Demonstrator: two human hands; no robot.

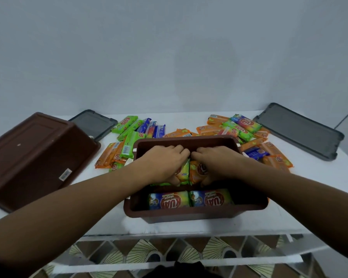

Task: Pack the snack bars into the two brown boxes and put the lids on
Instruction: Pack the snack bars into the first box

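**A:** Where do the bars lie that the person holds?

**B:** Inside the open brown box (195,214), which stands in the middle of the bench (289,197), near its front edge. The left hand (165,161) has its fingers curled around a yellow-green bar (184,170). The right hand (217,159) grips an orange bar (197,169) in the same way. The two bars touch side by side, and the hands almost meet above them, near the far wall of the box.

**A:** Is there more in this box?

**B:** Yes, two blue bars (169,200) lie against the near wall, end to end. What lies under the hands, I cannot tell; the hands and the forearms cover it. The brand letters on the wrappers are blurred.

**A:** And the second box?

**B:** The overturned brown box (34,155) lies bottom up at the left, well apart from the hands, with a small sticker on its side. It hides one corner of the left lid (92,125), which is grey and lies flat behind it. The right lid (297,130) lies at the far right of the bench.

**A:** What is around the open box?

**B:** Loose bars (127,137), green, orange and blue, are scattered behind it and at both sides, between the two lids. Some overlap each other. Below the bench edge a tiled floor (149,253) with a fan pattern shows.
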